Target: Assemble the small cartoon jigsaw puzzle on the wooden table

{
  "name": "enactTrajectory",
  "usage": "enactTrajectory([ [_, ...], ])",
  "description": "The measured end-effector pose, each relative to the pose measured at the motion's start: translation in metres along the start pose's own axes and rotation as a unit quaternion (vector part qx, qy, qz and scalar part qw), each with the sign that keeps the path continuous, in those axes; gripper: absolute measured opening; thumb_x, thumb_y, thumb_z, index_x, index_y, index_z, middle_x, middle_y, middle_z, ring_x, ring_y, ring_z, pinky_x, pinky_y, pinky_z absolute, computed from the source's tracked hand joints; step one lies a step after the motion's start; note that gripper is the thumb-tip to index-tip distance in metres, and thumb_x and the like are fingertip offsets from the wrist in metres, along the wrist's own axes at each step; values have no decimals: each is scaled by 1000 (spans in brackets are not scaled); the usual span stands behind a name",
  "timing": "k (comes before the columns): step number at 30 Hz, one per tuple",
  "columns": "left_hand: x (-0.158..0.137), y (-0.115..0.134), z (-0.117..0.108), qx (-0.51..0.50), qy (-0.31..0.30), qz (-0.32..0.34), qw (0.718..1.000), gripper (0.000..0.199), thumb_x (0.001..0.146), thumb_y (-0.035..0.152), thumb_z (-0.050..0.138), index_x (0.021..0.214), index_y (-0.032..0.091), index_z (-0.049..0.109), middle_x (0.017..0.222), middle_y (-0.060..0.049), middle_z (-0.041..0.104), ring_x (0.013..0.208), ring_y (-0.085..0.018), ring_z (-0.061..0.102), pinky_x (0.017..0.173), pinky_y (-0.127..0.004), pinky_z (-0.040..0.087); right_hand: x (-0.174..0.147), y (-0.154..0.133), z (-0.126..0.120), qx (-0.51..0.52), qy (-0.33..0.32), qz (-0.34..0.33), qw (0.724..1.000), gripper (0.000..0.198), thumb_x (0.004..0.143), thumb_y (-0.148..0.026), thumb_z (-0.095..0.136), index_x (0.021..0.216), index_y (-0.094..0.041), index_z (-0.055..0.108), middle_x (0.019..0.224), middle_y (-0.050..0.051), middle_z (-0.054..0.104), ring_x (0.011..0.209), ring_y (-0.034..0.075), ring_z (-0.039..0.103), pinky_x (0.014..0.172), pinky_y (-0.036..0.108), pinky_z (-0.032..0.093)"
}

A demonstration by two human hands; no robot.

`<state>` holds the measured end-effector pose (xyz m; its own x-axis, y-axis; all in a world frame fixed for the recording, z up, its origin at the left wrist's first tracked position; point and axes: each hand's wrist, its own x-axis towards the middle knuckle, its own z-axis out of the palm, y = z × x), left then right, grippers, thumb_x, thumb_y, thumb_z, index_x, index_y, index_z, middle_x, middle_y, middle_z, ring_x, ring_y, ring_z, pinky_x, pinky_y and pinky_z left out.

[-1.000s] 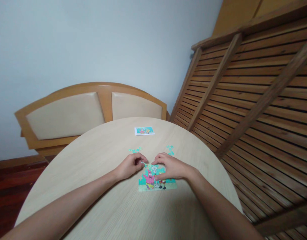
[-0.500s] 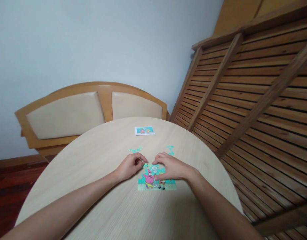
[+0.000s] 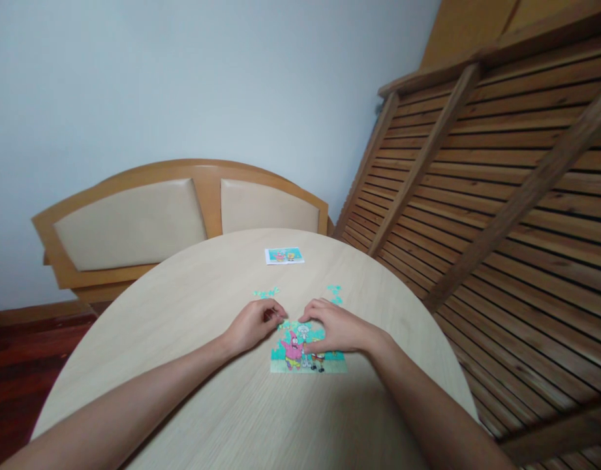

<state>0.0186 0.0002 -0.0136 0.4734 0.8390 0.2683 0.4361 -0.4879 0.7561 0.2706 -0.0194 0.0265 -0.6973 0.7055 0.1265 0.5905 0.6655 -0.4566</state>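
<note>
A partly assembled jigsaw puzzle (image 3: 294, 352) with cartoon figures lies on the round table (image 3: 222, 405). Its lower edge is straight, while the upper part looks uneven. My left hand (image 3: 258, 323) is at the puzzle's upper left corner, thumb and fingertips pinched together. Whatever is between those fingertips is too small to make out. Over the puzzle's right side rests my right hand (image 3: 337, 326), thumb and fingers spread apart, the fingertips near the top edge and the thumb lower down on the picture. This hand hides part of the puzzle.
Loose turquoise puzzle pieces (image 3: 265, 294) lie beyond my left hand, and more loose pieces (image 3: 335, 294) beyond my right. Farther back is a picture card (image 3: 286, 255). A padded headboard (image 3: 134, 222) stands behind the table, and a slatted wooden frame (image 3: 476, 196) leans at the right.
The whole view has shifted very slightly. Both hands stay almost in place at the puzzle; the left fingertips have moved only a little.
</note>
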Motion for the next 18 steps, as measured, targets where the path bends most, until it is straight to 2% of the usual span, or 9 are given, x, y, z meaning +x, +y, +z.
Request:
enactTrajectory([
  [7,0,-5,-4,4,4,-9,1000,16,88,26,60,91,17,72,82,-3,74,71,-17,65,66,-25,49,0,2,1,-4,4,-4,1000,56,71,-58,79,113,-22,68,107,7,64,106,25,57,94,36,46],
  [12,-1,2,-9,26,0,-8,1000,16,89,27,59,91,18,72,82,-3,74,72,-17,66,66,-25,48,2,-4,1,-16,17,-7,1000,52,77,-56,75,116,-22,67,110,7,65,107,25,58,95,36,46],
  [18,-2,5,-11,33,-6,-7,999,15,89,26,59,90,18,71,81,-2,73,72,-17,65,66,-24,47,18,-14,22,-44,104,35,993,28,93,-39,61,114,-22,69,110,8,67,107,24,60,94,37,44],
])
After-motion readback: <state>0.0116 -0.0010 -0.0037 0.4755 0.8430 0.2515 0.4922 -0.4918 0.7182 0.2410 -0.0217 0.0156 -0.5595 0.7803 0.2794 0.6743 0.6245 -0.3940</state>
